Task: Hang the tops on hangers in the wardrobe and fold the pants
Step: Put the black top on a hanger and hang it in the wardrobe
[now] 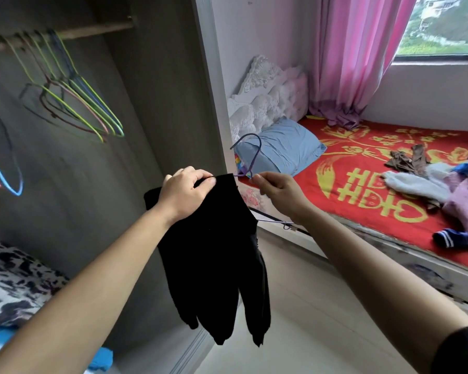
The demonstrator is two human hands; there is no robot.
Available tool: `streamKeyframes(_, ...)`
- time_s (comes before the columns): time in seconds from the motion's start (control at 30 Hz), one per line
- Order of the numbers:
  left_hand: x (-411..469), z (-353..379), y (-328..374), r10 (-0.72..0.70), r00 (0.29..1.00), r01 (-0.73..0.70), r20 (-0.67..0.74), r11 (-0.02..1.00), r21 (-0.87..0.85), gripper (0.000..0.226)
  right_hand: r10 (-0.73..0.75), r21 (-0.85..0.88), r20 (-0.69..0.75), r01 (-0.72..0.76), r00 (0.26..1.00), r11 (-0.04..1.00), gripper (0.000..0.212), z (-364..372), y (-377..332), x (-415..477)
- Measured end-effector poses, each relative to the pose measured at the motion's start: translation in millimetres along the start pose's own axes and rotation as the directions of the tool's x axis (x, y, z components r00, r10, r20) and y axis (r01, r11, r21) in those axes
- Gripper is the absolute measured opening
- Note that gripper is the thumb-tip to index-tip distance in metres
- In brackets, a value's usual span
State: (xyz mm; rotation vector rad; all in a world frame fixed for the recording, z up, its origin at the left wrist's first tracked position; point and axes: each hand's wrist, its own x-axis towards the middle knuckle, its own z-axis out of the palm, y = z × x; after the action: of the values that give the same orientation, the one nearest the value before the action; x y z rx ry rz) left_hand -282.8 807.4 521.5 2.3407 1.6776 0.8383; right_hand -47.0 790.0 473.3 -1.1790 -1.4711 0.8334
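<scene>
Wardrobe (92, 184): open, grey inside, taking up the left half of the view. A wooden rail (65, 36) is seen across its top. Patterned black-and-white fabric (11, 279) is noted low in the compartment.

Bed (362, 184): on the right, covered in red with yellow motifs. A pink curtain (357, 63) is hung beside a window (443, 25) behind it.

Black garment (214, 252): held in mid-air between wardrobe and bed, just in front of the wardrobe's edge, well below the rail. Two cuffed ends are left hanging down.

Pile of clothes (457, 190): heaped on the bed's right side, in white, lilac, blue and brown. A blue pillow (281, 152) is propped at the head of the bed.

Empty hangers (73, 98): a bunch of thin wire ones, green, pink and blue, hung on the rail. They are blurred.

Left hand (187, 195): the garment's top edge is gripped, fingers curled over the cloth and pressed together, thumb tucked beneath.

Right hand (278, 193): the purple hanger (251, 149) is pinched between thumb and forefinger just beside the garment's top edge, the other fingers curled in.

Purple hanger: hook upright above both hands. One arm is hidden inside the garment, while a stretch of its lower wire is seen emerging on the bed side.

Striped navy sock (454, 237): laid near the bed's front edge.
</scene>
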Motion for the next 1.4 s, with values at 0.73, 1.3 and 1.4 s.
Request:
streamKeyframes(0.73, -13.5, -22.4, -12.9, 0.045, 0.944, -0.078, -0.326, 0.993, -0.088, 0.018, 0.596, 0.38, 0.622, -0.861, 0.509, 0.338, 0.027, 75.2, 11.0, 3.6)
streamKeyframes(1.3, -1.3, -18.9, -93.4, -0.159, 0.96, 0.079, -0.231, 0.944, -0.319, 0.011, 0.498, 0.197, -0.073, -0.477, 0.864, 0.856, 0.01, 28.1, 74.6, 6.4)
streamKeyframes(1.4, 2.8, -13.3, -92.4, -0.133, 0.968, 0.051, -0.212, 0.934, -0.353, 0.007, 0.437, 0.153, -0.136, -0.417, 0.889, 0.896, 0.04, 28.4, 83.6, 3.2)
